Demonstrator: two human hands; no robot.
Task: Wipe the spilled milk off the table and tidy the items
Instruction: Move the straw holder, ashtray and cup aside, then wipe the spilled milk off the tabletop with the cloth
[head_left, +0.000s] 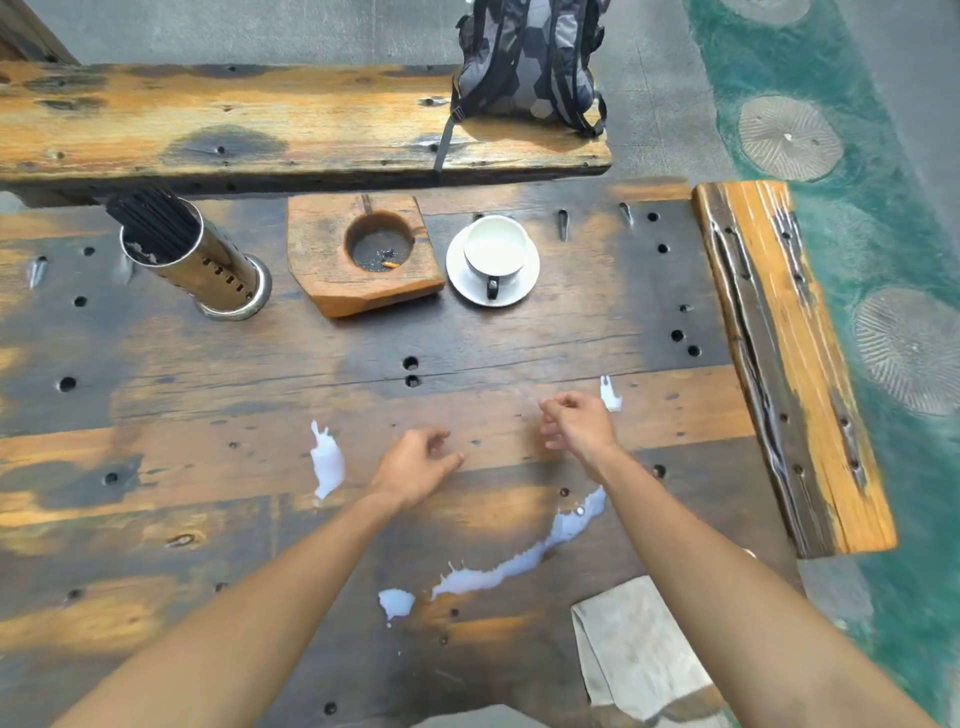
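On the table (260, 364) there were four patches of spilled milk (519, 561), one cup (494, 252) on one saucer (467, 283), one wooden ashtray (363, 254), one metal holder (208, 260), and one grey cloth (634, 649). Two benches (789, 364) stood beside it, one backpack (527, 62) on the far one.

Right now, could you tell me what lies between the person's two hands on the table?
In the head view, only bare wooden table lies between the left hand and the right hand; no milk there.
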